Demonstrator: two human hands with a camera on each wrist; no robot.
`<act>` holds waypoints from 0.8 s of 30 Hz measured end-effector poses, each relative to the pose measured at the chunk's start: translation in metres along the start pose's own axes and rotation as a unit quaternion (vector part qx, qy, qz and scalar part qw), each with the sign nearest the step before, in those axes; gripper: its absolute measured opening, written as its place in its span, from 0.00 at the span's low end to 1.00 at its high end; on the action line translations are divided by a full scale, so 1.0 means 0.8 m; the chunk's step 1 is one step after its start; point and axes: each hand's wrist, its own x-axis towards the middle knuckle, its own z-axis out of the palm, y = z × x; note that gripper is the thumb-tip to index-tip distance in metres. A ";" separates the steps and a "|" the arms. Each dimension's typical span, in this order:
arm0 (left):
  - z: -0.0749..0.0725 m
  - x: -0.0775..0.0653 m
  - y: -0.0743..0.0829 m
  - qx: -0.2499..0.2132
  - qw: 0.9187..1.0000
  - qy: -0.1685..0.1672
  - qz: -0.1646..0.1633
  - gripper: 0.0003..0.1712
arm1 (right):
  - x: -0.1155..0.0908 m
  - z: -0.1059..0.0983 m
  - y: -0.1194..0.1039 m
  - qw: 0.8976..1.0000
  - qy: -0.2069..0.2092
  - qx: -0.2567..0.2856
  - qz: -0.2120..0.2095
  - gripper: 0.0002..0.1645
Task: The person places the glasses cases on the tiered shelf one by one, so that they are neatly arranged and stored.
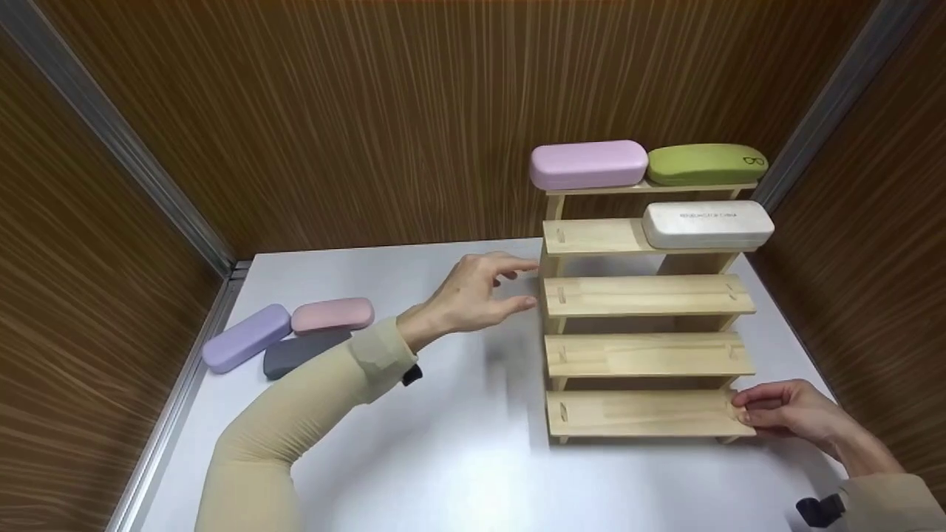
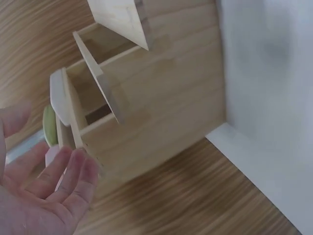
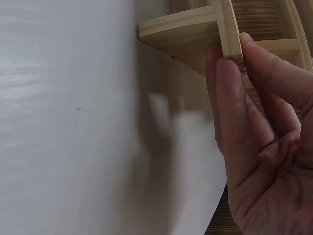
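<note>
A stepped wooden rack with several shelves stands on the right of the white table. My right hand pinches the right end of its lowest shelf; in the right wrist view, the thumb and fingers lie on either side of the board. My left hand is beside the rack's left side, thumb and fingers spread, holding nothing. Whether its fingertips touch the wood I cannot tell. On the top shelf sit a pink glasses case and a green glasses case. A white glasses case lies on the shelf below, at its right end.
At the table's left lie a lavender case, a light pink case and a dark grey case, which my left sleeve partly covers. Wood-grain walls with metal corner posts enclose the white table.
</note>
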 end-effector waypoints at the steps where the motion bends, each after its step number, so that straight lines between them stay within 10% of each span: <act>1: -0.003 -0.003 -0.003 0.001 1.000 0.005 -0.003 0.29 | 0.000 0.000 0.000 1.000 0.001 0.001 0.001 0.22; 24: -0.046 -0.078 -0.075 -0.025 0.996 0.030 -0.078 0.28 | -0.001 0.000 -0.001 1.000 -0.001 -0.004 0.002 0.22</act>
